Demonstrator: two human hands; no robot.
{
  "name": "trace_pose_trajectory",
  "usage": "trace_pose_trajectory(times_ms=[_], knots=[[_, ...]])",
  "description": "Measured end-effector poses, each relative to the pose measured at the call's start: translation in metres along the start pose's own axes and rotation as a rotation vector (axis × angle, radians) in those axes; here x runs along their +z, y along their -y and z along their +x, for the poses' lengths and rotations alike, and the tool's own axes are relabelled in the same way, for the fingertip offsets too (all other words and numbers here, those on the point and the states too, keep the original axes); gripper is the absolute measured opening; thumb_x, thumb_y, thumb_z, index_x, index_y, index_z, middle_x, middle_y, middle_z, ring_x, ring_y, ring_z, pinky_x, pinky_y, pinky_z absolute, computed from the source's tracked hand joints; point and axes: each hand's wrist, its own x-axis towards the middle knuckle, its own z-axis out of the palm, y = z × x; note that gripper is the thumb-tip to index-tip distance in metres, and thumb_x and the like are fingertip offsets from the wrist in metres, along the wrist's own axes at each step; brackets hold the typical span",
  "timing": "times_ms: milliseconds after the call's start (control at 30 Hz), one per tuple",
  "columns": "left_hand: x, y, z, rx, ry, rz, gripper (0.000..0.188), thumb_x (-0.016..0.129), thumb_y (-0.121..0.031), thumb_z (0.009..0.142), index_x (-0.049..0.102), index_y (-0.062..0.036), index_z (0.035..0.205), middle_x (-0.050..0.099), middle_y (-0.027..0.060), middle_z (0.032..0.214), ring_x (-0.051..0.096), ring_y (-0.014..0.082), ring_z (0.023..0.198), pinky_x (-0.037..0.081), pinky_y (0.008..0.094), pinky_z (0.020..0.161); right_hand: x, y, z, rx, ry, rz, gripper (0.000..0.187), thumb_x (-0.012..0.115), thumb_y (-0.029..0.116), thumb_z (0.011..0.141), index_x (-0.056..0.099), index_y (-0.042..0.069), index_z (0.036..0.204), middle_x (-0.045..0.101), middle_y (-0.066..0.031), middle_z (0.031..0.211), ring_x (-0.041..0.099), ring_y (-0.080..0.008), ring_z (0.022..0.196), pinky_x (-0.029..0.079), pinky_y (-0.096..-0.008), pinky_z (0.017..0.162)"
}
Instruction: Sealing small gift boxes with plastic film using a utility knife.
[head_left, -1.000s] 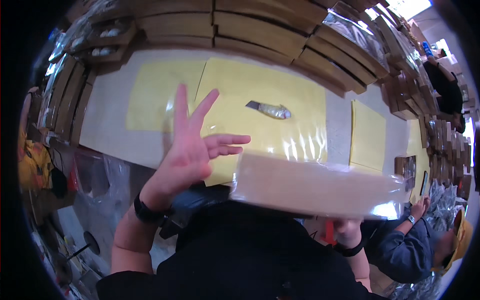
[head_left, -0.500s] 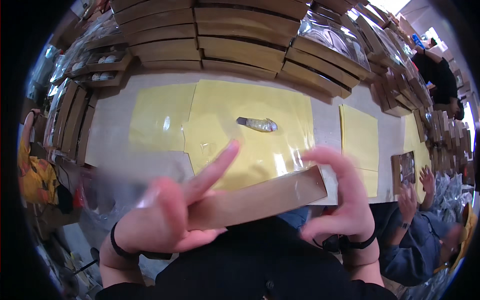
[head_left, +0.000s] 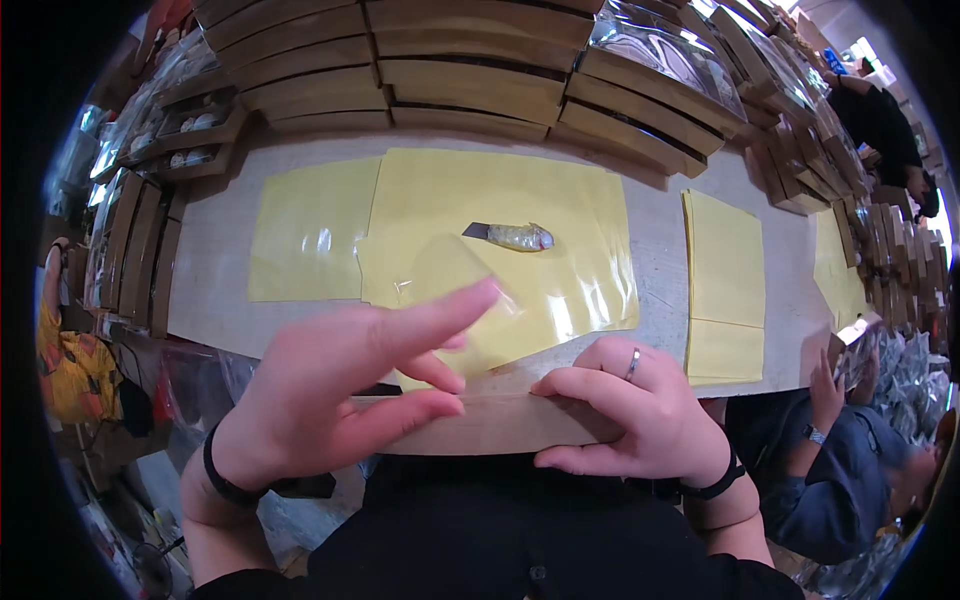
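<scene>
A long brown cardboard box (head_left: 490,425) is held close in front of my body, its narrow side facing up. My right hand (head_left: 645,405) grips its right end, with the fingers over the far edge and the thumb along the near one. At the box's left end is my left hand (head_left: 345,375), index finger stretched out above the table and thumb apart, touching or just over the box. A faint clear sheen shows by that fingertip; I cannot tell what it is. Beyond lies a utility knife (head_left: 515,236) with a wrapped handle, on yellow sheets (head_left: 590,200).
Brown boxes (head_left: 470,90) stand stacked along the table's far side, some with clear windows. More yellow sheets (head_left: 725,270) lie at the right. A co-worker (head_left: 830,470) sits at the right edge, holding a box; another person (head_left: 80,360) is at the far left.
My right hand has closed on the box's right end. The box has levelled and turned. My left hand has shifted its fingers, the index now pointing right. The co-worker's hands have moved.
</scene>
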Motion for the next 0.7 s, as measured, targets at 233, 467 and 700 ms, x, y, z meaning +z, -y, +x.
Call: trace_pose_trajectory(times_ms=[233, 467, 700], knots=[[0.009, 0.000, 0.011, -0.382, 0.066, -0.805, 0.104, 0.079, 0.003, 0.076, 0.013, -0.0079, 0.156, 0.062, 0.0030, 0.088, 0.062, 0.0108, 0.084, 0.050, 0.0254, 0.083, -0.001, 0.006, 0.000, 0.029, 0.021, -0.046, 0.043, 0.082, 0.030, 0.073, 0.064, 0.005, 0.104, 0.057, -0.0064, 0.083, 0.060, -0.0238, 0.071, 0.049, -0.0331, 0.062], [0.026, 0.010, 0.012, -0.288, 0.185, -0.506, 0.108, 0.080, 0.001, 0.076, 0.009, -0.0097, 0.157, 0.056, 0.0038, 0.100, 0.058, 0.0104, 0.091, 0.047, 0.0274, 0.083, 0.000, 0.006, -0.001, 0.016, 0.002, -0.017, 0.043, 0.081, 0.031, 0.074, 0.064, 0.006, 0.104, 0.056, -0.0069, 0.082, 0.060, -0.0247, 0.072, 0.050, -0.0334, 0.063], [0.021, 0.004, 0.007, -0.207, -0.222, -0.689, 0.117, 0.081, -0.005, 0.075, -0.002, -0.0114, 0.157, 0.055, 0.0061, 0.099, 0.062, 0.0154, 0.091, 0.048, 0.0329, 0.092, 0.000, 0.008, -0.002, 0.052, 0.011, -0.025, 0.043, 0.081, 0.031, 0.075, 0.063, 0.006, 0.104, 0.055, -0.0072, 0.083, 0.059, -0.0250, 0.074, 0.050, -0.0331, 0.065]])
